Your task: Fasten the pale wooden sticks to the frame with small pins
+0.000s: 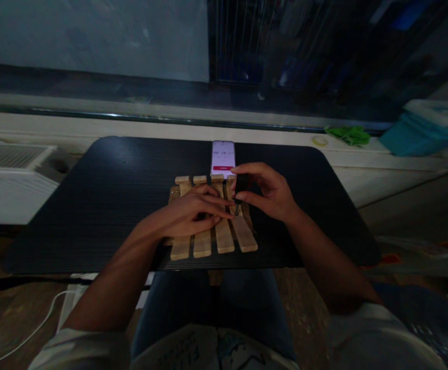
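A small slatted wooden panel (202,245) lies on the dark table in front of me, its several slats running away from me. My left hand (196,210) rests across the slats with its fingers stretched out to the right. In my right hand (268,190) the fingers and thumb pinch the black handle of a screwdriver (241,186). It stands nearly upright over the rightmost slat, its metal shaft pointing down close to my left fingertips. Whether a screw sits beneath the tip is too small to tell.
A phone (222,154) with a running timer lies just beyond the panel on the black table (131,169). On the windowsill are a tape roll (319,141), a green cloth-like item (347,135) and a teal bin (420,133). A radiator (19,174) stands left.
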The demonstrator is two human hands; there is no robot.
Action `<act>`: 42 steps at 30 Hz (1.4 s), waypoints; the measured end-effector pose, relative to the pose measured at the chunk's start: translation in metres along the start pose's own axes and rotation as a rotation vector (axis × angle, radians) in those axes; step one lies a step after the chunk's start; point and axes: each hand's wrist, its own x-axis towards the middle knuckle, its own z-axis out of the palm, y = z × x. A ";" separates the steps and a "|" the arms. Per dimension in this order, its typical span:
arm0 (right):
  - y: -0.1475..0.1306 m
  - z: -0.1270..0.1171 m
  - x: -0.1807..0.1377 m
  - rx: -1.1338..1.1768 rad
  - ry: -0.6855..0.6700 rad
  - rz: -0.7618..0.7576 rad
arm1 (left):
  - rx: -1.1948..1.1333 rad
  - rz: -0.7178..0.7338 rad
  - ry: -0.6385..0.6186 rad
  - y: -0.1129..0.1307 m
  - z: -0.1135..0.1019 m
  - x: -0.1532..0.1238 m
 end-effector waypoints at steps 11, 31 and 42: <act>0.001 0.000 -0.001 0.046 -0.050 0.002 | -0.001 0.011 -0.001 -0.001 0.000 0.000; 0.000 -0.001 -0.002 0.111 -0.051 0.050 | 0.005 0.002 -0.001 -0.001 0.001 0.000; -0.001 0.001 0.000 0.054 0.028 0.086 | 0.001 -0.006 -0.002 0.000 0.000 0.000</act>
